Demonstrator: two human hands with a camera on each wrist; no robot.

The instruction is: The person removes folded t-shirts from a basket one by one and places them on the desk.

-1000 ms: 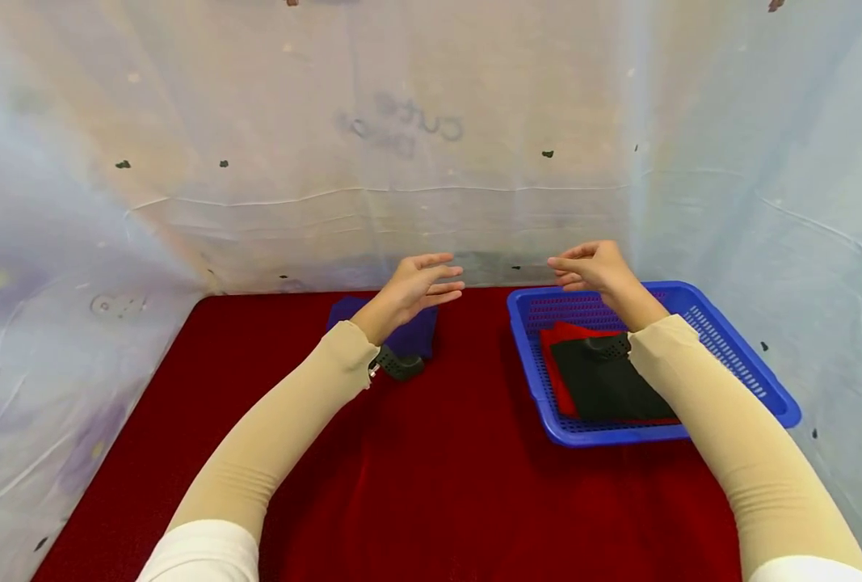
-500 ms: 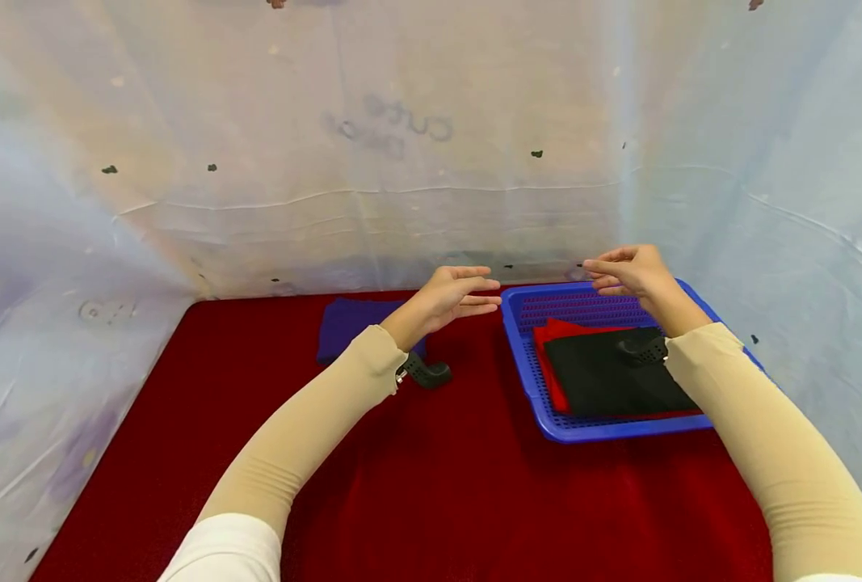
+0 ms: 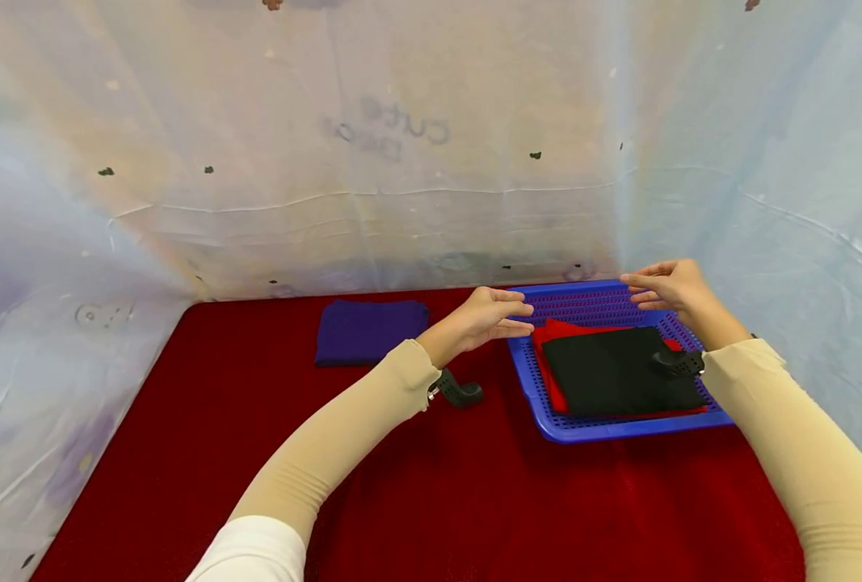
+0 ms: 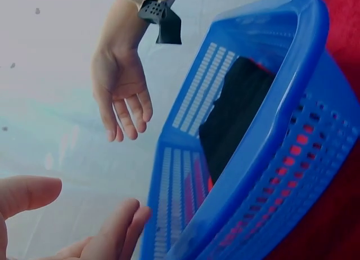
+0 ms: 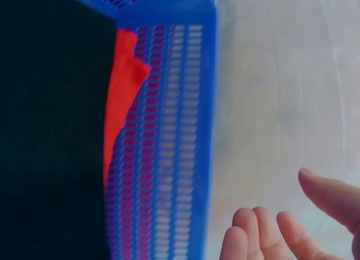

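Observation:
A blue perforated basket (image 3: 540, 408) (image 4: 270, 158) (image 5: 191, 130) sits on the red cloth at the right, with a folded black cloth (image 3: 616, 372) (image 4: 233, 119) (image 5: 50, 130) lying on a red cloth (image 3: 556, 331) (image 5: 121, 97) inside it. My left hand (image 3: 492, 317) (image 4: 84, 232) hovers with fingers straight at the basket's near-left corner, holding nothing. Over the basket's far right rim, my right hand (image 3: 666, 287) (image 4: 121, 97) (image 5: 287, 226) is also spread and empty. A folded purple cloth (image 3: 368, 331) lies on the table to the left.
The red tabletop (image 3: 431, 485) is walled in by pale plastic sheeting (image 3: 401, 162) at the back and both sides. Black wrist mounts (image 3: 460, 394) sit on both sleeved forearms.
Both hands have shifted to the right and a little lower, the left away from the purple cloth toward the basket's left edge, the right across to the basket's far right rim.

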